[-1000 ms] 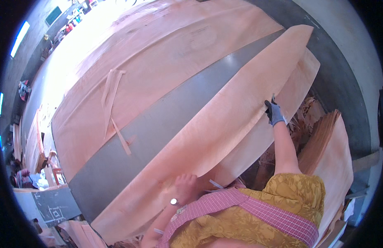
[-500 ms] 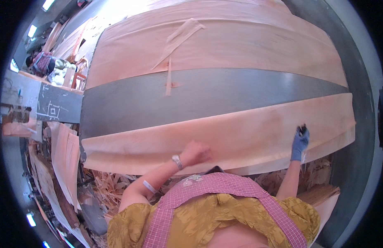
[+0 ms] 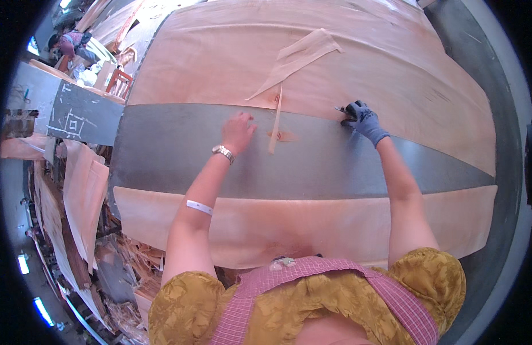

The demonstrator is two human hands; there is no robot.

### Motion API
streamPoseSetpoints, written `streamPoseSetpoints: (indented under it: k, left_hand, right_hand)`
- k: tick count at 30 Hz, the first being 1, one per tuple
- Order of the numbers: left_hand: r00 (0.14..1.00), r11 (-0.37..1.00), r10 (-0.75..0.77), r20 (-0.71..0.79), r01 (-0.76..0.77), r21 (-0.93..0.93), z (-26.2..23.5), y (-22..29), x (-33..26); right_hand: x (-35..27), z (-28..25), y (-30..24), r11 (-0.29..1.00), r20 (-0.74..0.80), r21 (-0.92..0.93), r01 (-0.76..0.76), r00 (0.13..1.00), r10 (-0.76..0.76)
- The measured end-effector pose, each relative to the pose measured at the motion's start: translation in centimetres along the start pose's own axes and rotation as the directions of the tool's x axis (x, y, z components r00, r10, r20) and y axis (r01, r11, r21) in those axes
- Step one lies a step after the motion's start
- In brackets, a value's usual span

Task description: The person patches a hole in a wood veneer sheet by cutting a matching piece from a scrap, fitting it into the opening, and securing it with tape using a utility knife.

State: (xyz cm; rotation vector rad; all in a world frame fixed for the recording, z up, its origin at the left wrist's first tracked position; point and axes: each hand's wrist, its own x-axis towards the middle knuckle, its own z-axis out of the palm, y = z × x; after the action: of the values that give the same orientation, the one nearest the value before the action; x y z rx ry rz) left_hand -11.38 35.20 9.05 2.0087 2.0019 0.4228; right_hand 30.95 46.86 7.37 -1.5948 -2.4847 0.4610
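Observation:
My bare left hand [image 3: 238, 133], with a metal watch on its wrist, is over the grey tabletop [image 3: 185, 149] left of a narrow veneer strip [image 3: 276, 121]. Its fingers are loosely bent and apart, with nothing seen in them. My right hand [image 3: 363, 122], in a blue and black glove, is closed at the near edge of the large far veneer sheet [image 3: 220, 63]. A small tool [image 3: 339, 108] with a thin metallic tip pokes out of its fingers; the rest is hidden. A second veneer sheet [image 3: 312, 224] lies beneath my forearms, along the table's near side.
A pointed veneer offcut [image 3: 297, 57] lies on the far sheet, and a small knotty scrap [image 3: 286, 136] sits by the strip. Veneer pieces [image 3: 82, 195] hang at the left, above shredded waste [image 3: 142, 259]. Another person [image 3: 73, 46] is at the far left.
Both hands have moved away from me, from the near veneer sheet to the far sheet's edge. The near sheet now lies closer to me, with more grey tabletop showing.

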Motion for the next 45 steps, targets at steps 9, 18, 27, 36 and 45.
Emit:
streamPoseSetpoints:
  k: [9, 18, 27, 36, 45]
  left_hand:
    - [0.986, 0.979, 0.141, -0.087, -0.126, 0.160, 0.9, -2.4, 7.0]
    - [0.977, 0.962, 0.195, -0.087, -0.174, 0.209, -0.1, -2.0, 8.9]
    - [0.837, 0.469, -0.403, 0.369, 0.535, -0.702, 2.2, 1.1, 8.2]
    - [0.723, -0.358, -0.645, 0.248, 0.001, -0.934, 6.8, -3.1, 12.9]
    - [0.697, -0.336, -0.650, 0.303, 0.094, -0.937, 2.6, -1.1, 14.2]
  right_hand:
    - [4.7, -2.2, 4.1, 0.925, 0.368, 0.360, -0.120, 0.930, -0.023]
    - [7.2, -6.7, 2.2, 0.946, 0.414, 0.284, -0.154, 0.910, 0.024]
    - [6.8, -7.4, 3.1, 0.941, 0.259, 0.321, -0.110, 0.965, 0.025]
    - [0.0, -7.4, -2.9, 0.996, -0.416, -0.050, 0.074, 0.905, -0.088]
    - [-8.3, 2.2, 1.1, -0.463, 0.338, 0.871, 0.165, 0.482, 0.808]
